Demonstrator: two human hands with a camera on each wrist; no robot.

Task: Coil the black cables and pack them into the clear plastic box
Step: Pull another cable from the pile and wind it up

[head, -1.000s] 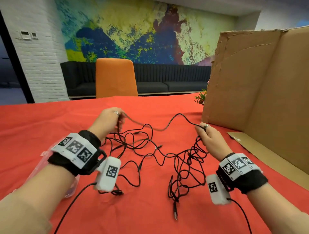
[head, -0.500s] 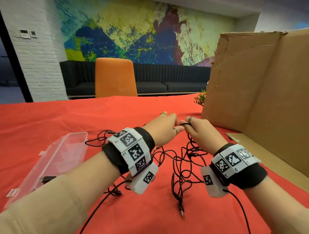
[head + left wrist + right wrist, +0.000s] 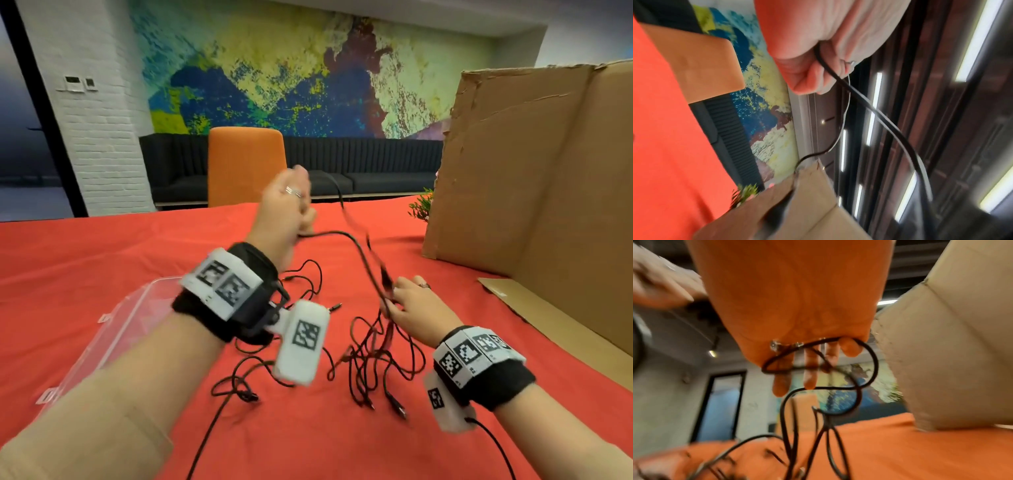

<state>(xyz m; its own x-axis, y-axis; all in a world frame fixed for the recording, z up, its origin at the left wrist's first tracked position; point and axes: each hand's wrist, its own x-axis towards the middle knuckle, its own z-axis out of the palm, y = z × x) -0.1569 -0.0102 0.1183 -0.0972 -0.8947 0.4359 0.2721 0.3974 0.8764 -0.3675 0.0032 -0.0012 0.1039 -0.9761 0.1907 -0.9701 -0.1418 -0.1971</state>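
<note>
A tangle of thin black cables (image 3: pixel 373 363) lies on the red tablecloth between my forearms. My left hand (image 3: pixel 291 209) is raised above the table in a fist and grips one black cable (image 3: pixel 356 246), which sags across to my right hand (image 3: pixel 407 305). The left wrist view shows that cable (image 3: pixel 869 105) running out of the closed left hand (image 3: pixel 818 65). Lower and to the right, the right hand holds loops of the cable; in the right wrist view the loops (image 3: pixel 818 345) lie across its fingers (image 3: pixel 809 369). The clear plastic box (image 3: pixel 130 318) lies open at the left, partly behind my left forearm.
A tall folded cardboard sheet (image 3: pixel 531 171) stands on the right side of the table, with a flat flap (image 3: pixel 548 318) near my right wrist. A small green plant (image 3: pixel 423 205) sits beside it. An orange chair (image 3: pixel 246 164) stands behind the table.
My left hand has left the right hand and risen up and to the left, drawing a length of cable out. The right hand has dropped a little, still holding its loops.
</note>
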